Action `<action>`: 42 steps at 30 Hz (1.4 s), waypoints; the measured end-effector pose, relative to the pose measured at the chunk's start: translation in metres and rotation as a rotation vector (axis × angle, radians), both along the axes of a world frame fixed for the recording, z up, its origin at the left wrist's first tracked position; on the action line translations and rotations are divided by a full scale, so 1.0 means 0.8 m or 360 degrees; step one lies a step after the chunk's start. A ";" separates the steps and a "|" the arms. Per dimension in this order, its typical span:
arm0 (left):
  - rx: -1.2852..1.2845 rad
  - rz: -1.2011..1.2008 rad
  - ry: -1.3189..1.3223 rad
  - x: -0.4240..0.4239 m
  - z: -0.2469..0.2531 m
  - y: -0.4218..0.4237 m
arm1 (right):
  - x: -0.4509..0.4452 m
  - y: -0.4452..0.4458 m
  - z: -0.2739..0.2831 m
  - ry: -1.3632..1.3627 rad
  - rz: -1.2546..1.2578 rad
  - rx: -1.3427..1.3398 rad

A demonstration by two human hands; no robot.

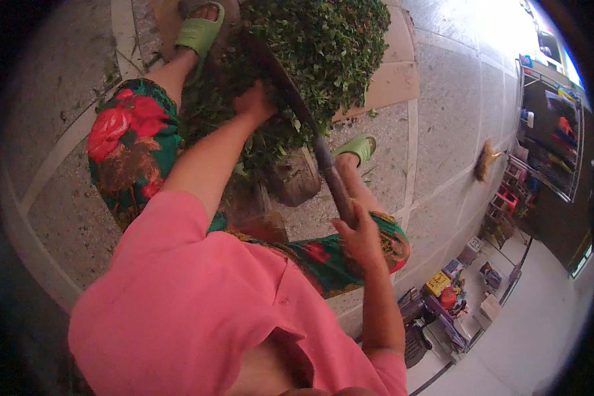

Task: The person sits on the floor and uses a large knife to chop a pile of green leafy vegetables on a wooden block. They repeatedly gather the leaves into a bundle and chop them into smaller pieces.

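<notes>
My right hand (364, 240) grips the handle end of a long, dark metal blade (297, 101). The blade slants up and to the left, its far end reaching into the leaves. My left hand (256, 103) is curled among leafy greens (203, 96), just left of the blade. Its fingers are partly hidden and a little blurred, but it looks closed on a bunch. Beyond the blade lies a large heap of chopped green leaves (331, 44). A wooden block (297, 180) shows under the near edge of the greens, between my legs.
Flattened cardboard (393, 81) lies under the heap on the speckled tile floor (445, 99). My feet, in green slippers (200, 32), stand either side of the greens. At right are a metal-framed rack (549, 133), a yellow box (438, 283) and a small brownish object (484, 161).
</notes>
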State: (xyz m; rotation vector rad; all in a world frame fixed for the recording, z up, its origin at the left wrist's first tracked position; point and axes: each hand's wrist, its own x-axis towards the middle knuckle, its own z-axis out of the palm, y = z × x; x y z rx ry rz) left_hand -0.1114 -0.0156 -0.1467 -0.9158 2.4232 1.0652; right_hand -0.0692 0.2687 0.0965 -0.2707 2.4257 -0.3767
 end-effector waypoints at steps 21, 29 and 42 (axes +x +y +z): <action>-0.0232 0.0073 0.0118 -0.018 -0.009 0.020 | 0.019 0.020 -0.106 -0.0054 -0.0052 0.0475; -0.0022 -0.0257 0.0109 -0.001 -0.039 -0.052 | -0.010 0.008 -0.034 0.0113 0.0031 0.0134; 0.0469 0.0123 0.0952 0.061 0.164 -0.139 | 0.008 -0.035 -0.087 0.0924 0.0108 -0.0648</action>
